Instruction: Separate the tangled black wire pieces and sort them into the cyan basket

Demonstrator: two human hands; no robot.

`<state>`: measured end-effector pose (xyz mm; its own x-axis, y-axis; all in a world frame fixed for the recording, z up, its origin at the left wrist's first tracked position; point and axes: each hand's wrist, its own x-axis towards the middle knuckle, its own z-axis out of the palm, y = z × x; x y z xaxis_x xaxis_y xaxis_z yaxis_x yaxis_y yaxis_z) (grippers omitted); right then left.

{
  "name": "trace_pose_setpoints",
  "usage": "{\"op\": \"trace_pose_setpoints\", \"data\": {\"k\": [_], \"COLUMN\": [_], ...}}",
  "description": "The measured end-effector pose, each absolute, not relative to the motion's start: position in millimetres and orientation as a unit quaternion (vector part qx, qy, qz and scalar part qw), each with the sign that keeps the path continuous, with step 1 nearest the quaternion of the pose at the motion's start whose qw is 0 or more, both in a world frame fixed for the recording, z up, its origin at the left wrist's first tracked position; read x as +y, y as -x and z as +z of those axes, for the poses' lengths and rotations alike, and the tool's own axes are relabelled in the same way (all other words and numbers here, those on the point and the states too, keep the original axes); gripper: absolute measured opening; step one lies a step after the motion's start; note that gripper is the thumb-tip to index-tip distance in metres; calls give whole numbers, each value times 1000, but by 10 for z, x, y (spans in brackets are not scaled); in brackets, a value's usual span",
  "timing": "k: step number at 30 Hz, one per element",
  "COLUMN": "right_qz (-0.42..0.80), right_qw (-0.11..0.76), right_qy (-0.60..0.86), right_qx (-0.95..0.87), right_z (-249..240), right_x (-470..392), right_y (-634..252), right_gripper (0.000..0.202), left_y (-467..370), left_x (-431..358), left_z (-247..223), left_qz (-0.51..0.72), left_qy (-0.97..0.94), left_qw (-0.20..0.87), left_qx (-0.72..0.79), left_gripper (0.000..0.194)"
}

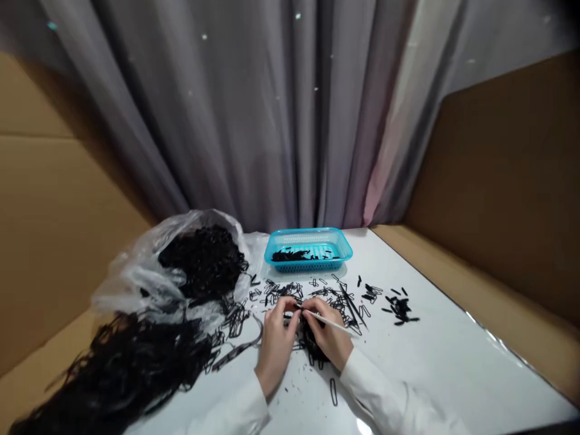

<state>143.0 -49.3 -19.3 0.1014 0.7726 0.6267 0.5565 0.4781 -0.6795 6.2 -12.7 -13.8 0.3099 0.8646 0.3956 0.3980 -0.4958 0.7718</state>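
Note:
Both hands meet over the white table, fingertips nearly touching. A tiny dark piece is pinched in my left hand (277, 338), its outline too small to make out. A thin white stick (330, 322) lies in the closed fingers of my right hand (331, 338), its tip pointing at the left fingertips. Beneath and around the hands are scattered black loops (285, 292), with a dark clump (312, 345) partly hidden under the right hand. Black tweezers (351, 302) rest just right of the hands.
A blue basket (308, 265) holding small black pieces stands behind the hands. At left are a clear plastic bag (149, 266) with black loops and a large black heap (118, 374). Small black pieces (401, 308) lie at right. Cardboard walls (507, 181) flank the table.

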Motion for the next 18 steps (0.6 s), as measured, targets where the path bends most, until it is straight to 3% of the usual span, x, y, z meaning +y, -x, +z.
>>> {"op": "trace_pose_setpoints", "data": {"k": [6,18], "right_qz": [74,-24], "right_qw": [537,437], "right_qy": [508,498], "right_qx": [-669,-748], "right_z": [-159,-335], "right_x": [-522,-444], "right_y": [-1431,-1423], "right_gripper": [11,13], "left_y": [-93,-78], "left_x": [-67,-39], "left_z": [-199,-147], "left_qz": [418,353], "left_qy": [-754,-806], "left_qw": [295,272], "left_qx": [413,390], "left_gripper": [16,10]}}
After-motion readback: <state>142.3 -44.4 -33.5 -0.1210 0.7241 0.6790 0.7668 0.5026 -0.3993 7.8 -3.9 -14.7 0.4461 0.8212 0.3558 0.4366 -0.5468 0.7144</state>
